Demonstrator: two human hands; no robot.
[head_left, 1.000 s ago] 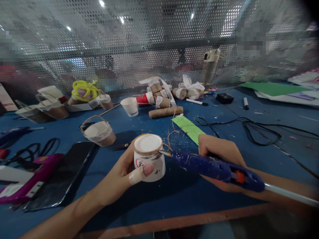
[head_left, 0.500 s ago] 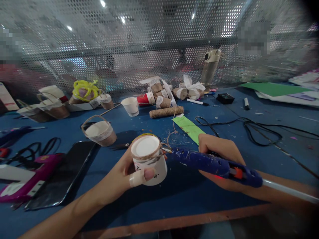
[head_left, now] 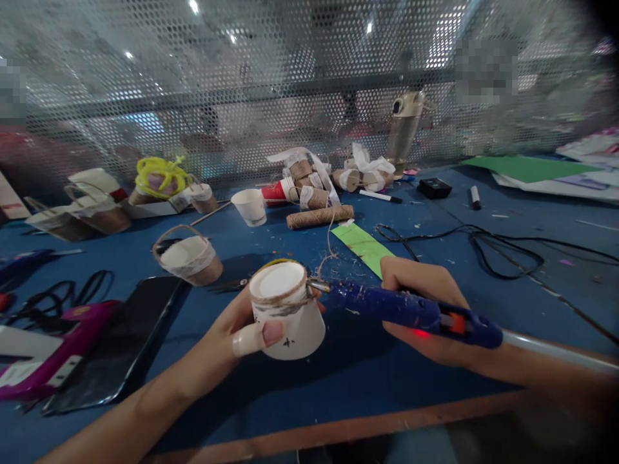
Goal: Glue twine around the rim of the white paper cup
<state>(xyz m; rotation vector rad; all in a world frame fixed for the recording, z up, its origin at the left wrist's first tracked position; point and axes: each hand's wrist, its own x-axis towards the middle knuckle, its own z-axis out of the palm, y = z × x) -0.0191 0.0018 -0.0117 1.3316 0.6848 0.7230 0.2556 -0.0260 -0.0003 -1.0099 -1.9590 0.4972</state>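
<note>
My left hand is wrapped round a white paper cup that is upside down, its base facing up and tilted toward me. A band of brown twine runs round the cup near that base. Tape or a bandage circles my left thumb. In my right hand is a blue hot glue gun with a clear glue stick out of its back and a red light glowing. The gun's metal nozzle is at the cup's right side, by the twine; whether it touches cannot be told.
Behind the cup lie a twine roll and a green paper strip. A small twine-wrapped basket, a black phone and a magenta power strip are at left. Black cable loops across the right side.
The cup has turned slightly in my left hand, and my thumb has shifted left on it. The glue gun's nozzle has moved a little left, closer to the cup's side.
</note>
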